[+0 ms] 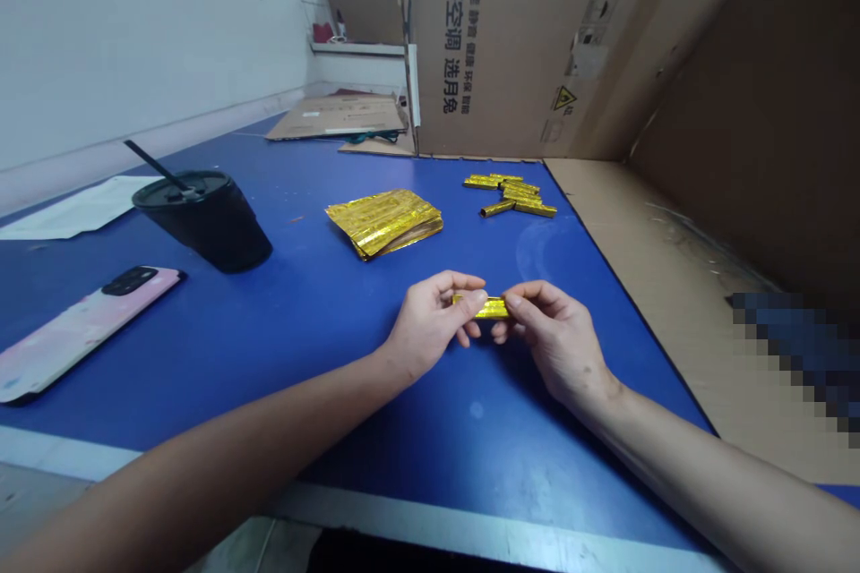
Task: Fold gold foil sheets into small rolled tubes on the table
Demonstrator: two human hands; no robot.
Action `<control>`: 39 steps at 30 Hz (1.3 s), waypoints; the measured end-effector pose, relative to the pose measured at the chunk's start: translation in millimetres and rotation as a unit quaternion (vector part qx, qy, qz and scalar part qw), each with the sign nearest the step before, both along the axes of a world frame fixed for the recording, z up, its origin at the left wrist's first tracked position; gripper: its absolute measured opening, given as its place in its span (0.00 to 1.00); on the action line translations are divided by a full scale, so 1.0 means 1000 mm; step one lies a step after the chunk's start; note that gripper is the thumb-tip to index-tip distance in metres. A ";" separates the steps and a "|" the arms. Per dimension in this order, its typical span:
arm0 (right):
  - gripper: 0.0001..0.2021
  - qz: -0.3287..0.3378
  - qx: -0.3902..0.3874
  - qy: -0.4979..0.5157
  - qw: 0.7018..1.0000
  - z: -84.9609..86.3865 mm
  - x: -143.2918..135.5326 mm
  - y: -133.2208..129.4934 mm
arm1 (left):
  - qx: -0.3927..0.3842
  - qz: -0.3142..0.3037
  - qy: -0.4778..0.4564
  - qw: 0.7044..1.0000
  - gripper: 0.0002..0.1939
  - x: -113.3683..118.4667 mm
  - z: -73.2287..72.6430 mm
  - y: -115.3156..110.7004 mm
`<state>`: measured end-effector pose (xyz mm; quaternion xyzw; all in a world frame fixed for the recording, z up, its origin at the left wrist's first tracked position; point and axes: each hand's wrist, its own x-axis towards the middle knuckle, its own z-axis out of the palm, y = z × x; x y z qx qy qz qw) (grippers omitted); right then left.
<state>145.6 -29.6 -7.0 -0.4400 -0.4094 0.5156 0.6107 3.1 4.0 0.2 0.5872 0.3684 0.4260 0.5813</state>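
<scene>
Bare forearms (pixel 282 421) stretch over the smooth blue counter (pixel 403 443); the left hand (pixel 430 322) and right hand (pixel 557 336) pinch opposite ends of a shiny, narrow gold strip (pixel 493 309) in their fingers (pixel 528 312). Beyond lie crinkly stacked gold sheets (pixel 382 222) and slim gold pieces (pixel 520 192). Leftward: tapered black tumbler (pixel 225 224), pink phone (pixel 87 331). Printed corrugated cardboard (pixel 517 45) rises behind.

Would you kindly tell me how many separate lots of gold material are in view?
3: a stack of sheets beyond the left hand, a pile of narrow pieces beyond the right hand, and one strip held in both hands.
</scene>
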 end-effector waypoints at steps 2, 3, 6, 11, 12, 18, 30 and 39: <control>0.07 -0.012 0.007 0.002 1.000 0.000 0.000 0.001 | -0.009 0.005 -0.015 1.000 0.15 0.000 -0.001 0.001; 0.08 -0.017 0.011 0.000 1.000 0.000 0.000 0.001 | -0.011 0.010 -0.017 1.000 0.14 0.000 -0.001 0.002; 0.10 -0.017 0.022 -0.018 0.999 0.000 0.000 0.000 | -0.004 0.022 -0.009 1.000 0.11 0.000 -0.002 0.002; 0.08 0.002 0.030 -0.062 0.998 -0.002 0.001 0.000 | 0.008 0.005 -0.020 1.000 0.13 -0.001 -0.003 0.003; 0.08 -0.005 0.034 -0.064 0.997 -0.003 0.002 0.001 | 0.005 0.008 -0.038 0.999 0.15 -0.001 -0.003 0.003; 0.08 -0.058 0.081 -0.135 0.986 -0.006 0.005 0.003 | -0.003 0.005 -0.081 0.997 0.16 -0.002 -0.002 0.004; 0.07 -0.076 0.173 -0.277 0.942 -0.008 0.009 0.001 | -0.088 0.066 -0.076 0.991 0.09 0.000 -0.003 0.008; 0.08 -0.064 0.231 -0.347 0.907 -0.005 0.007 -0.001 | -0.102 0.060 -0.071 0.991 0.07 -0.001 -0.005 0.009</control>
